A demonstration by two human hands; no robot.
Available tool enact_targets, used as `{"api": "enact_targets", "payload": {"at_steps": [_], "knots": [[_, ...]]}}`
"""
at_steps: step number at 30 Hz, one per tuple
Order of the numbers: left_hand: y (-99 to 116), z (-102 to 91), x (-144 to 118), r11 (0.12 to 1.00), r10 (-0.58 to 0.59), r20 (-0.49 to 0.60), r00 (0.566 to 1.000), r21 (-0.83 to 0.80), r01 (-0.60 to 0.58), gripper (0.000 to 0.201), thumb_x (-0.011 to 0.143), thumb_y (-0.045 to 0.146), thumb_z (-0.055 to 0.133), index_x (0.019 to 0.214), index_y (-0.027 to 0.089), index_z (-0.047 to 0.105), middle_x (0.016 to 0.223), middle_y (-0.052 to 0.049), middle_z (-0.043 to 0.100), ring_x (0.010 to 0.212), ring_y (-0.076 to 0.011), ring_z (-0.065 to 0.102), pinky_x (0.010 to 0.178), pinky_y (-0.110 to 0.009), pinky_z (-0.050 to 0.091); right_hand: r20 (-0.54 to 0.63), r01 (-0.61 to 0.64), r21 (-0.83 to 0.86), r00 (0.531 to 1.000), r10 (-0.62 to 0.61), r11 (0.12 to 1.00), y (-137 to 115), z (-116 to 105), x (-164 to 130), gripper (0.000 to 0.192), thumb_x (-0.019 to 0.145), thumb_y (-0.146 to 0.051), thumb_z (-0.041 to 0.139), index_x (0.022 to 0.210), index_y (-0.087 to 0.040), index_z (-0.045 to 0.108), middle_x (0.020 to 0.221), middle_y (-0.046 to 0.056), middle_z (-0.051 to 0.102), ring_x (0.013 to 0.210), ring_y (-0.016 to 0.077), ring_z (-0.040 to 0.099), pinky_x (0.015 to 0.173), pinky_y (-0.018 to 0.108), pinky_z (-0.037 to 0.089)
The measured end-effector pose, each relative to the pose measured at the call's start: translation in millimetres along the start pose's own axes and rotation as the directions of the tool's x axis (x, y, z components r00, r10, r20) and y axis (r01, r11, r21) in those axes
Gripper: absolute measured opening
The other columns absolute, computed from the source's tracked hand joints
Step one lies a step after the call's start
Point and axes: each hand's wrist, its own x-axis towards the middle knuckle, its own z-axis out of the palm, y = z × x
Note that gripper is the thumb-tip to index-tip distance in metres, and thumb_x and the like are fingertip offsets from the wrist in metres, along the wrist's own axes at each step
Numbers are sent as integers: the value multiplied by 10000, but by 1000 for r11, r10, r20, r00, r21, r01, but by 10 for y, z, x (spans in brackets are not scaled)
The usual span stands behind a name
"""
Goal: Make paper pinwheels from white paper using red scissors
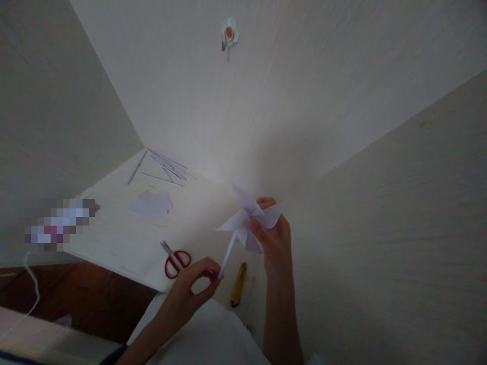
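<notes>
A white paper pinwheel [238,221] with curled blades is held up over the table. My right hand [276,235] grips it at the middle, the thumb pressed near its centre and the fingers behind the blades. From the pinwheel a rolled paper stick [228,253] slants down to the left. My left hand [200,281] pinches the lower end of that stick between thumb and forefinger. Red-handled scissors [175,259] lie just left of my left hand, blades partly apart. Between my forearms a yellow utility knife [239,285] rests on the table.
Several thin paper sticks [167,167] lie at the table's far corner, with paper pieces [152,203] nearer. White walls close in behind and right. A flower-shaped hook [229,33] is on the back wall. A blurred-out object [61,223] is at left, and a white cord [36,284] hangs below.
</notes>
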Motion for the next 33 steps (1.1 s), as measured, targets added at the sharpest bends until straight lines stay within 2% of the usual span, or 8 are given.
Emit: {"api": "enact_targets", "payload": {"at_steps": [3, 7, 10, 13, 23, 27, 33], "knots": [[5, 1, -6, 1000, -1, -2, 1000, 1, 1, 152, 803, 82, 573, 804, 227, 620, 775, -3, 677, 734, -149, 653, 681, -241, 546, 20, -6, -21, 1000, 6, 1000, -4, 10, 5, 249, 702, -303, 752, 919, -251, 642, 970, 20, 607, 873, 181, 568, 761, 284, 470], [22, -4, -2, 1000, -1, -5, 1000, -8, 1, 154, 789, 77, 583, 799, 227, 617, 767, 2, 679, 717, -145, 655, 663, -230, 545, 73, -113, 9, 991, 112, 994, -7, 30, -11, 368, 707, -317, 753, 1053, -273, 636, 993, 30, 676, 893, 197, 624, 800, 315, 497], [21, -5, 3, 1000, -6, 1, 1000, -17, 6, 155, 786, 75, 587, 800, 226, 618, 759, 7, 680, 707, -142, 656, 661, -227, 545, 66, -201, 49, 978, 198, 978, 9, 49, -22, 318, 695, -315, 762, 994, -259, 667, 914, 19, 699, 833, 190, 647, 768, 309, 516], [-1, 1, -1, 999, -17, 10, 1000, -30, 18, 151, 789, 77, 583, 794, 223, 621, 757, 8, 678, 708, -139, 656, 666, -224, 547, 30, -232, 65, 972, 231, 970, 54, 60, -16, 225, 678, -310, 770, 876, -237, 690, 827, 10, 700, 777, 180, 650, 730, 295, 524], [-110, 24, -47, 995, -63, 38, 997, -81, 66, 124, 803, 104, 568, 826, 213, 623, 816, -14, 675, 766, -150, 667, 698, -250, 562, 16, -212, 80, 977, 212, 974, 167, 115, -3, 227, 664, -292, 773, 863, -237, 678, 804, 3, 700, 742, 169, 652, 695, 277, 523], [-107, 20, -56, 992, -83, 57, 995, -92, 88, 106, 806, 109, 581, 830, 201, 627, 811, -8, 667, 748, -141, 662, 694, -243, 557, 13, -210, 107, 978, 210, 972, 197, 123, 0, 215, 665, -262, 779, 857, -239, 683, 793, -13, 697, 714, 141, 641, 672, 241, 509], [-84, 13, -67, 986, -109, 73, 991, -118, 117, 140, 811, 79, 568, 865, 197, 619, 830, -3, 659, 782, -140, 670, 744, -251, 556, 27, -203, 130, 979, 201, 971, 230, 124, 16, 220, 667, -264, 782, 860, -236, 681, 813, -6, 699, 721, 149, 640, 675, 252, 504]]}}
